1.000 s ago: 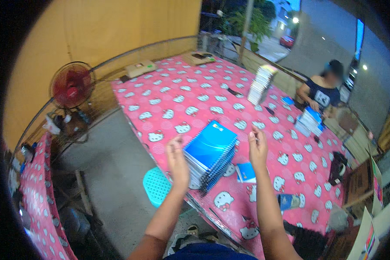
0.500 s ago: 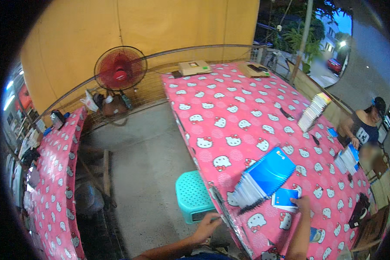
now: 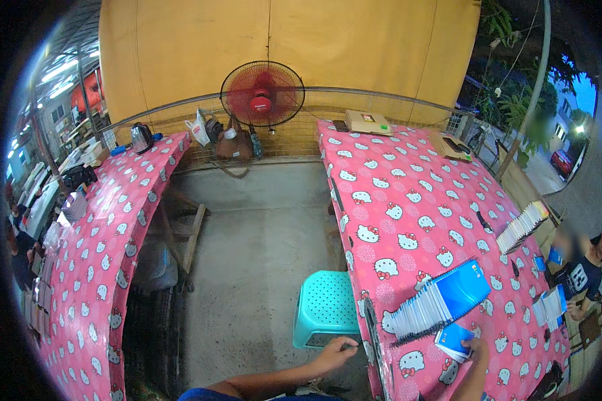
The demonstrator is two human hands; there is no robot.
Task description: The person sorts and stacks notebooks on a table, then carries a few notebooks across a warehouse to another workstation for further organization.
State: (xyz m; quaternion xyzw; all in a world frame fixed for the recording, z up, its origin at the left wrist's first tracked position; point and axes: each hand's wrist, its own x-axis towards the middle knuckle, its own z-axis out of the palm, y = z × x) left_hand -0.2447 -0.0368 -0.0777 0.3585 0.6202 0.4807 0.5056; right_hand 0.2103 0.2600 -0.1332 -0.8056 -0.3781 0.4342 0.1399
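My right hand point(image 3: 475, 350) grips the edge of a small blue-covered notebook point(image 3: 454, 340), its fingers closed on the right side and white pages showing beneath the cover. Just beyond it lies a fanned stack of blue spiral notebooks point(image 3: 441, 297), the top one showing its full blue cover. My left hand point(image 3: 336, 355) hangs beside the table's near left edge, in front of the teal stool point(image 3: 326, 306). Its fingers are loosely bent and apart; a dark spot shows between them, too small to name.
The table point(image 3: 401, 194) has a pink patterned cover. Another notebook stack point(image 3: 522, 227) stands farther right, and a person point(image 3: 582, 274) handles blue-and-white booklets point(image 3: 550, 309) at the right side. A red fan point(image 3: 262, 93) is at the back. A second pink table point(image 3: 107, 247) stands left.
The view has turned left, so the tables and fan sit farther right. The small notebook is tilted now, its pages spreading in my right hand. My left hand stays near the table edge.
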